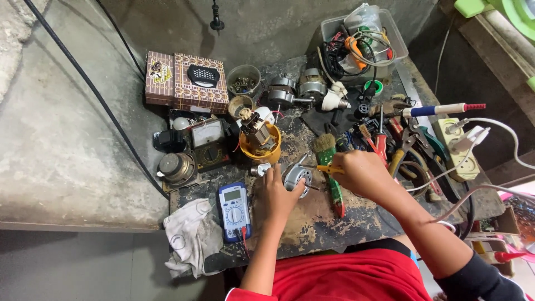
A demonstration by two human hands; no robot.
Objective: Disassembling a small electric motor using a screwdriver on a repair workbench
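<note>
the left hand (278, 192) is resting on the tabletop (312, 223), its grip closing around a small round silver motor (296, 177) and steadying it near the middle of the work surface. the right hand (362, 174) is clenching a yellow-handled screwdriver (329, 169), whose shaft is pointing left and meeting the top of the motor. a green-handled brush (329, 161) is lying just beside the motor, passing under the right hand. a blue multimeter (234, 210) is sitting to the left of the left hand, with red and black leads trailing from its lower edge, and a crumpled white rag (189, 237) is lying at the tabletop's left corner. a yellow cup holding a motor core (259, 139) is standing just behind the left hand. pliers and red-handled tools (401, 147) are lying scattered to the right, near a cream power strip (460, 147). a clear plastic box of wires (362, 39) is standing at the far edge.
</note>
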